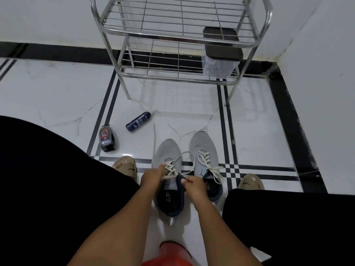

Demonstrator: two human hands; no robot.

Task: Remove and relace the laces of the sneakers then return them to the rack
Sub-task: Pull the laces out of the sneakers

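**Lacing the left sneaker, rack waiting at 12 o'clock**

The left hand (151, 174) pinches the lace (172, 167) at the top eyelets of the left sneaker (167, 150), while the right hand (194, 186) has a narrow grip on the shoe's dark tongue and collar, likely to steady it while the lace is worked. A loop of lace arcs toward 1 o'clock. Just beside it, at 3 o'clock, the right sneaker (203, 143) stands on the floor, laced, its ends loose. The rack (180, 35) stands well apart at 12 o'clock with a lidded container (221, 60) on its lower shelf. Two bottles (138, 121) lie at 10 o'clock.
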